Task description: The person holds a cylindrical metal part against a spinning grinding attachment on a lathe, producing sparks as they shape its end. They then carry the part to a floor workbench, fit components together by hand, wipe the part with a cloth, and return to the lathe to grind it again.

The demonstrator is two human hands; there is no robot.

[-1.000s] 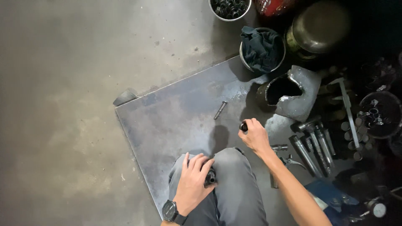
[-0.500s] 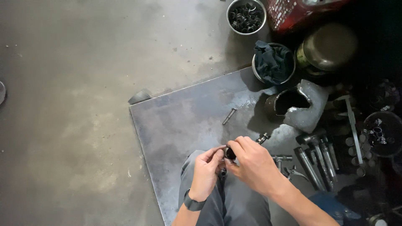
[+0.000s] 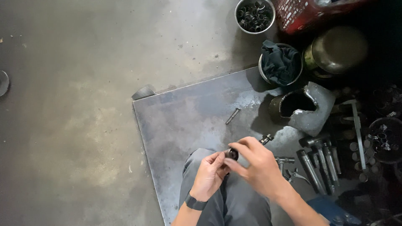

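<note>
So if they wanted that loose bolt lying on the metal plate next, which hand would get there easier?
Probably the right hand: its fingers sit nearer the bolt, while the left hand cradles the small dark part over the knee.

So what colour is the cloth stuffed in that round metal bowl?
Dark teal-blue cloth, seen clearly in the head view.

Both hands meet over the person's knee [image 3: 209,167], at the near edge of the metal plate [image 3: 184,121] on the floor: the left hand [image 3: 208,175] and right hand [image 3: 257,167] pinch 1 small round part [image 3: 231,154] between them. A bolt [image 3: 233,116] lies on the plate beyond them. Right of the hands lie several sockets [image 3: 320,161]; behind those, a cloth-filled bowl [image 3: 280,62].
</note>
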